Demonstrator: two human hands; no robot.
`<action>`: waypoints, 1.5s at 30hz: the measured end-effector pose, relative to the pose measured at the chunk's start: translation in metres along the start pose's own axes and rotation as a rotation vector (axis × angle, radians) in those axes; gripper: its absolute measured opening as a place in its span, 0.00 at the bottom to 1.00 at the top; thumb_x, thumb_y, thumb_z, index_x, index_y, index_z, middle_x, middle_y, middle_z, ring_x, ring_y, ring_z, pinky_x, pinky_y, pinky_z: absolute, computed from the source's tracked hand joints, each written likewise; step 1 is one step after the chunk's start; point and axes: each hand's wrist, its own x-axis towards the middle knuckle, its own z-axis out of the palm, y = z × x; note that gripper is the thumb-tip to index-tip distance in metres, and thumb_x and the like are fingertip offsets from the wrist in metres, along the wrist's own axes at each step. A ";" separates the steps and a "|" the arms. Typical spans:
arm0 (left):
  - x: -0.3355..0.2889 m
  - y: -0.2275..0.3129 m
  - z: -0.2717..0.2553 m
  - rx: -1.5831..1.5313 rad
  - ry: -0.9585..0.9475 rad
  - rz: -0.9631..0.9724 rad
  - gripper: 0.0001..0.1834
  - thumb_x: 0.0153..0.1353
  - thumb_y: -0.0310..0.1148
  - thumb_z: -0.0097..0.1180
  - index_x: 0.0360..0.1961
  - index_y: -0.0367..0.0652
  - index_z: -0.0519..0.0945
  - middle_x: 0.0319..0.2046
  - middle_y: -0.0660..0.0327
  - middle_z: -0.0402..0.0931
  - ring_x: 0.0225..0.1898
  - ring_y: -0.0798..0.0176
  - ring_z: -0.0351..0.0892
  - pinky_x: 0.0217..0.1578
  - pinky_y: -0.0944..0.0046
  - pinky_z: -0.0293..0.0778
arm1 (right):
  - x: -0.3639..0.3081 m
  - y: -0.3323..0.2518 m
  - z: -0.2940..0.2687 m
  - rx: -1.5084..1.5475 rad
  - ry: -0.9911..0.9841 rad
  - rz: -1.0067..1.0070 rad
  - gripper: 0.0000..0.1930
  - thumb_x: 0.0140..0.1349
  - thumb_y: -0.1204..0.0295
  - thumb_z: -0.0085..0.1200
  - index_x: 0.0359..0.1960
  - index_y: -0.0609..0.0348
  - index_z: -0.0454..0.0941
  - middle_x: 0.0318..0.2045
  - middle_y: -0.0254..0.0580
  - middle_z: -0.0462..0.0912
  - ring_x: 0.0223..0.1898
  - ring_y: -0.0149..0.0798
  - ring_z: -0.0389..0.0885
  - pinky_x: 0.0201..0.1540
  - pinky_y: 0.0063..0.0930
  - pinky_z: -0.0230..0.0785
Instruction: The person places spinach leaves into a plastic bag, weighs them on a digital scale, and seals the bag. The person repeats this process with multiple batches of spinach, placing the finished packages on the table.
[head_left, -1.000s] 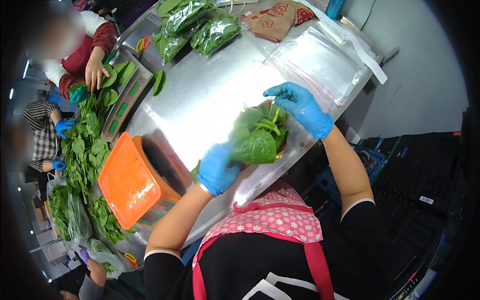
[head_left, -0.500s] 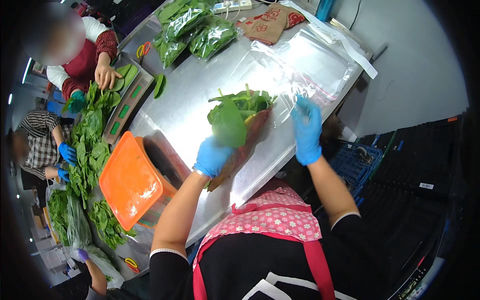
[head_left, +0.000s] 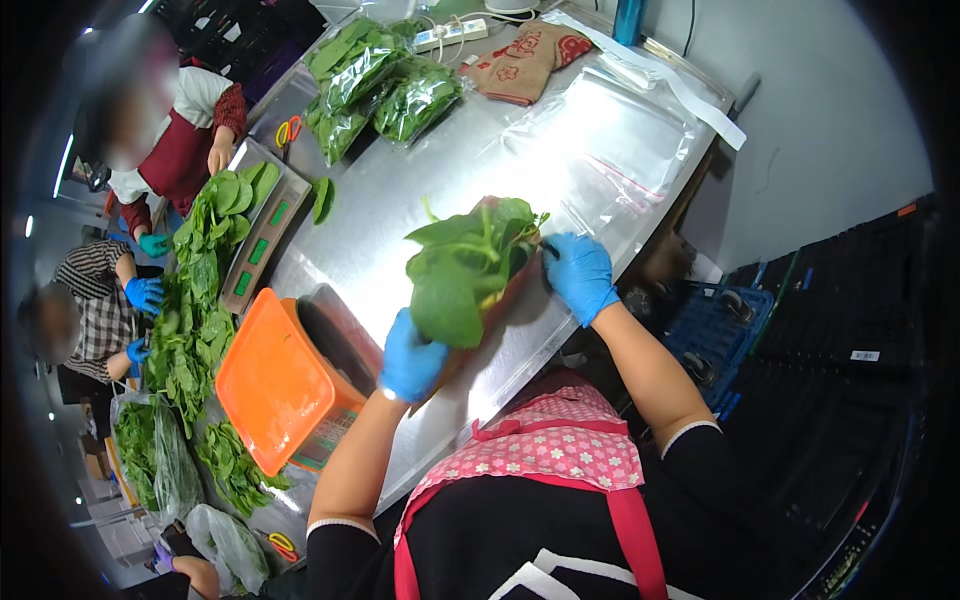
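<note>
Left hand (head_left: 413, 358), blue glove, is gripping the lower left end of the leafy bundle (head_left: 450, 290); fingertips are hiding behind the leaves. Right hand (head_left: 582, 276), same glove, is bending its fingers in at the bundle's right edge, thumb side toward the leaves; can't tell if it is pinching anything or just touching. Bundle is sitting mid-frame, over the near part of the metal surface (head_left: 365, 235), leaves facing up and left. A reddish-brown wrap (head_left: 513, 292) is showing along its right side, material unclear; can't tell if it is resting on the surface.

Left of the hands: an orange basket (head_left: 275, 380) is standing close to the left forearm. Beyond it a scale (head_left: 265, 235) is showing green displays, with a heap of loose greens (head_left: 195, 310) lying alongside. A single leaf (head_left: 322, 200) is lying just right of the scale.

Far side: bagged greens (head_left: 415, 100) are piling together, a brown patterned cloth (head_left: 525, 65) is lying to their right, and clear flat bags (head_left: 625, 130) are stacking near the right edge. Two co-workers are standing at the left, one wearing blue gloves (head_left: 145, 294).
</note>
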 end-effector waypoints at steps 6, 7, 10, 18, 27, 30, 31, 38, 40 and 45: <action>-0.040 0.003 -0.026 -0.014 0.035 0.011 0.21 0.53 0.18 0.59 0.50 0.37 0.76 0.42 0.61 0.80 0.41 0.67 0.79 0.43 0.65 0.76 | 0.054 0.024 0.046 0.067 0.211 -0.150 0.09 0.59 0.65 0.59 0.37 0.54 0.84 0.33 0.49 0.82 0.37 0.52 0.79 0.41 0.45 0.72; -0.045 0.011 -0.022 -0.121 0.144 -0.003 0.20 0.53 0.18 0.59 0.49 0.37 0.77 0.42 0.62 0.80 0.42 0.67 0.79 0.45 0.65 0.76 | 0.059 0.040 0.060 0.083 0.168 -0.151 0.09 0.59 0.65 0.59 0.37 0.55 0.84 0.33 0.49 0.82 0.37 0.52 0.79 0.42 0.45 0.72; -0.063 0.009 -0.032 -0.021 0.184 -0.040 0.19 0.53 0.19 0.59 0.48 0.37 0.77 0.42 0.63 0.80 0.43 0.68 0.78 0.46 0.64 0.75 | 0.076 0.059 0.059 0.538 0.011 0.076 0.08 0.63 0.70 0.57 0.37 0.60 0.84 0.36 0.48 0.85 0.34 0.45 0.82 0.45 0.35 0.75; -0.099 0.012 -0.042 -0.050 0.261 -0.021 0.20 0.53 0.20 0.60 0.49 0.37 0.77 0.42 0.61 0.81 0.43 0.66 0.80 0.44 0.65 0.76 | 0.151 -0.009 -0.131 0.758 0.065 -0.092 0.10 0.65 0.73 0.59 0.44 0.65 0.84 0.37 0.37 0.85 0.38 0.26 0.79 0.46 0.20 0.73; -0.131 0.028 -0.061 0.650 0.269 0.338 0.21 0.47 0.21 0.64 0.46 0.37 0.80 0.42 0.52 0.82 0.42 0.55 0.83 0.42 0.63 0.77 | 0.075 -0.031 -0.052 0.694 -0.370 -0.074 0.13 0.58 0.81 0.62 0.45 0.60 0.84 0.38 0.36 0.83 0.40 0.28 0.79 0.46 0.23 0.73; -0.137 0.018 -0.062 0.237 0.298 0.123 0.20 0.48 0.21 0.65 0.46 0.36 0.79 0.42 0.54 0.82 0.41 0.60 0.82 0.42 0.63 0.77 | 0.042 -0.016 -0.007 0.708 -0.439 0.007 0.11 0.55 0.80 0.62 0.41 0.61 0.85 0.35 0.40 0.83 0.37 0.30 0.80 0.44 0.25 0.74; -0.139 0.015 -0.059 -0.050 0.331 -0.027 0.20 0.48 0.21 0.65 0.45 0.36 0.79 0.41 0.55 0.82 0.41 0.61 0.82 0.41 0.63 0.77 | 0.031 -0.011 0.006 0.698 -0.495 0.034 0.11 0.55 0.80 0.62 0.42 0.62 0.85 0.35 0.40 0.83 0.37 0.30 0.81 0.43 0.26 0.74; -0.098 0.003 -0.040 0.219 0.233 0.203 0.21 0.47 0.19 0.66 0.46 0.36 0.78 0.42 0.56 0.78 0.42 0.57 0.79 0.44 0.61 0.74 | 0.003 -0.012 0.030 0.278 -0.475 -0.096 0.15 0.52 0.68 0.67 0.40 0.60 0.83 0.36 0.48 0.84 0.37 0.48 0.84 0.43 0.37 0.76; -0.086 -0.019 -0.032 0.420 0.143 0.192 0.20 0.50 0.21 0.63 0.47 0.41 0.80 0.42 0.53 0.78 0.42 0.53 0.79 0.45 0.61 0.74 | 0.000 -0.020 0.035 0.019 -0.454 -0.165 0.15 0.51 0.67 0.66 0.39 0.60 0.81 0.39 0.51 0.84 0.41 0.55 0.82 0.46 0.44 0.74; -0.069 -0.020 -0.025 0.493 -0.021 0.055 0.19 0.50 0.23 0.61 0.46 0.43 0.81 0.41 0.53 0.78 0.41 0.51 0.79 0.44 0.59 0.74 | 0.011 0.015 0.068 0.840 -0.440 0.156 0.12 0.56 0.81 0.57 0.43 0.62 0.82 0.34 0.40 0.84 0.30 0.36 0.78 0.38 0.29 0.74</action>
